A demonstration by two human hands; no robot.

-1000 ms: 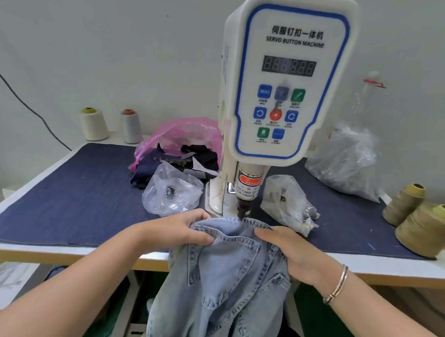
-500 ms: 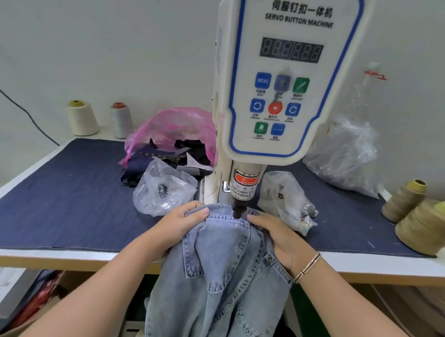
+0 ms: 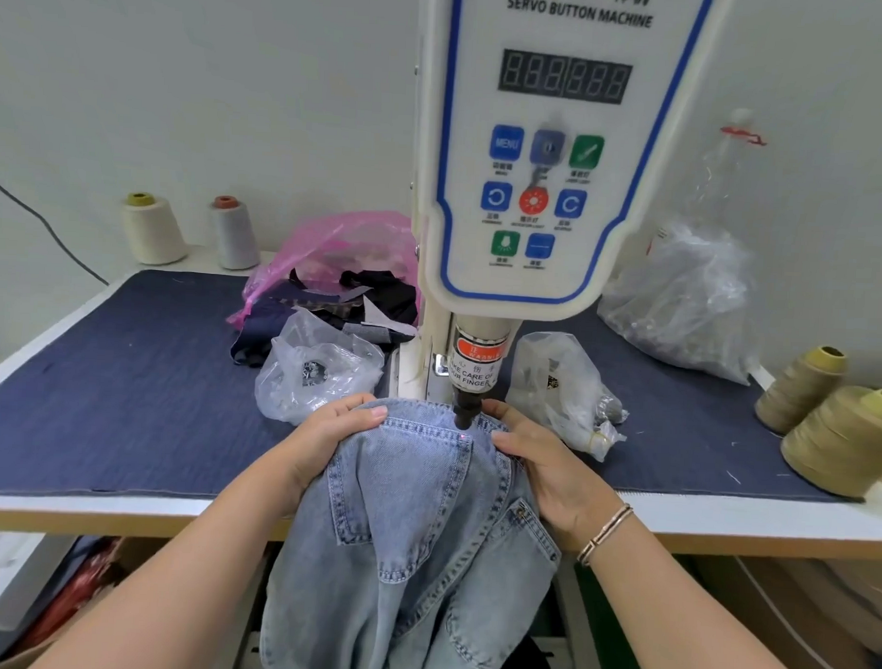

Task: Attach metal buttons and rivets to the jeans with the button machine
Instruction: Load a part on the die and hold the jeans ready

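Light blue jeans [image 3: 410,525] hang over the table's front edge, their back pocket spread under the black punch tip [image 3: 463,416] of the white servo button machine [image 3: 553,152]. A small red light dot shows on the pocket's upper right corner. My left hand [image 3: 323,440] grips the denim left of the pocket, thumb on top. My right hand [image 3: 544,465] grips the fabric to the right of the punch, thumb pressing near the pocket corner. A rivet [image 3: 521,511] sits on another pocket near my right wrist.
Clear plastic bags of metal parts lie left [image 3: 316,374] and right [image 3: 563,385] of the machine column. A pink bag with dark fabric scraps [image 3: 341,264] is behind. Thread cones stand at back left [image 3: 153,230] and at the right edge [image 3: 838,442]. A dark blue mat [image 3: 123,381] covers the table.
Both hands slid the jeans forward, bringing the pocket corner beneath the punch. My head moved closer to the machine.
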